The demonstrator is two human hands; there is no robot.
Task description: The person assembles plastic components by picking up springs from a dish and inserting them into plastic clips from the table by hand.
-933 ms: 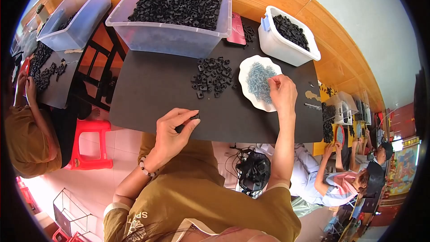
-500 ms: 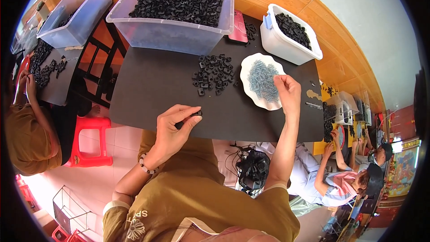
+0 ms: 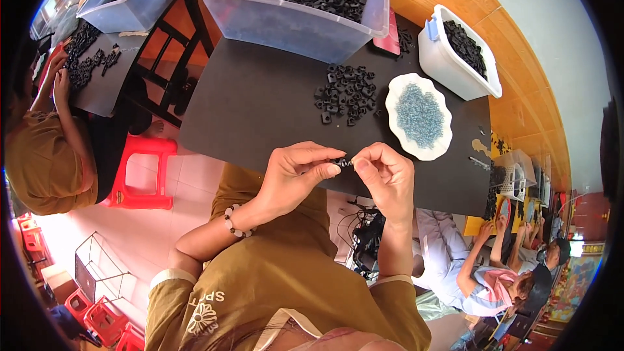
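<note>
I had my left hand clamped on a black part, my right hand on a coiled spring beside it, at the bench edge; beyond lay loose black pieces and a white plate, then a clear bin.

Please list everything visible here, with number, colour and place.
Table: 1, dark, centre
Large bin: 1, clear, table's far edge
Tub: 1, white, far right corner
Loose parts: many, black, table, large bin, tub
Scalloped dish: 1, white, table right
Tiny pieces: many, blue-grey, in dish
Flat box: 1, pink, by large bin
Held part: 1, black, by table's near edge
Coil spring: 1, silvery, beside held part
Second bin: 1, clear, upper left
Basket: 1, white, right
Stools: several, red, left
Wire rack: 1, dark, lower left
Co-workers: at least 3, mixed clothing, both sides
Left hand: 1, bare, pinching held part
Right hand: 1, bare, pinching coil spring
</note>
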